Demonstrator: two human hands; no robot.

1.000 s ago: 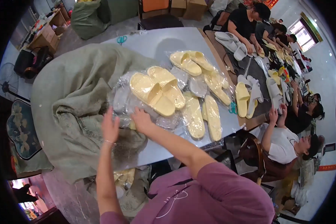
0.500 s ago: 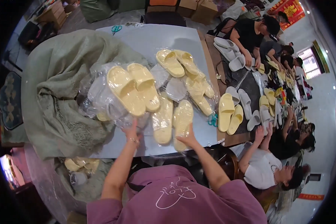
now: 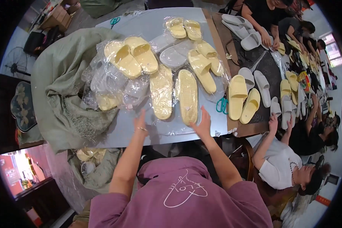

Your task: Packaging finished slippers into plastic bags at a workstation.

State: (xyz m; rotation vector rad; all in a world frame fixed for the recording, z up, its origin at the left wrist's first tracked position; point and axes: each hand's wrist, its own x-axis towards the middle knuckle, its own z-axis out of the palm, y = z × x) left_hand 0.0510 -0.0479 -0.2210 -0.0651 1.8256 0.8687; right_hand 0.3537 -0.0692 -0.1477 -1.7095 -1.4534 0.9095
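Observation:
Several pairs of yellow and grey slippers in clear plastic bags lie on the pale table [image 3: 133, 133] before me. My left hand [image 3: 140, 124] is open, fingers apart, just in front of a bagged grey slipper [image 3: 136, 91]. A yellow slipper pair [image 3: 131, 57] rests on top of the bags behind it. Two yellow slippers lie sole up in the middle, a left one [image 3: 161, 95] and a right one [image 3: 188, 97]. My right hand [image 3: 203, 126] is open by the near end of the right one; I cannot tell whether the thumb touches it. Farther back are a grey slipper [image 3: 173, 55] and more bagged yellow slippers [image 3: 202, 68].
A green woven sack [image 3: 64, 83] covers the table's left side. Teal scissors [image 3: 222, 106] lie at the right, another teal pair [image 3: 114, 22] at the far edge. On the dark table [image 3: 254, 60] to the right are loose slippers; a person in white [image 3: 279, 167] works there.
My hands have drawn back toward the table's near edge, the left off the bags. The far yellow pair now sits farther back and straighter, and the grey slipper shows more. The whole view has shifted.

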